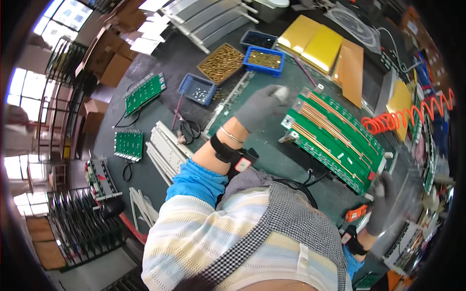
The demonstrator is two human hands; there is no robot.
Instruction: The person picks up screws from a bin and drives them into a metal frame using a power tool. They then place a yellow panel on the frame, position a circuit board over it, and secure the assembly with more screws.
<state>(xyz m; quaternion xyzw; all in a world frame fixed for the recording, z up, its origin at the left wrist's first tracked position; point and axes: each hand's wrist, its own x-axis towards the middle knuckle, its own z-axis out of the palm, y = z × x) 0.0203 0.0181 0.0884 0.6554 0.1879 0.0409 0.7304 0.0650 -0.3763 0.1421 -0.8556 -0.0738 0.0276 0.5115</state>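
A dark green worktop fills the middle of the view, and on it the large green circuit board, striped with copper-coloured bars, lies slanted at three o'clock. Yellow panels lie at one o'clock. The gloved left hand, also toward one, has curled fingers; whether they grip anything I cannot tell. The gloved right hand, at four, is beside the board's lower right corner, its grip too blurred to tell. A blue bin of brass-coloured pieces sits just past twelve, a small orange device at four.
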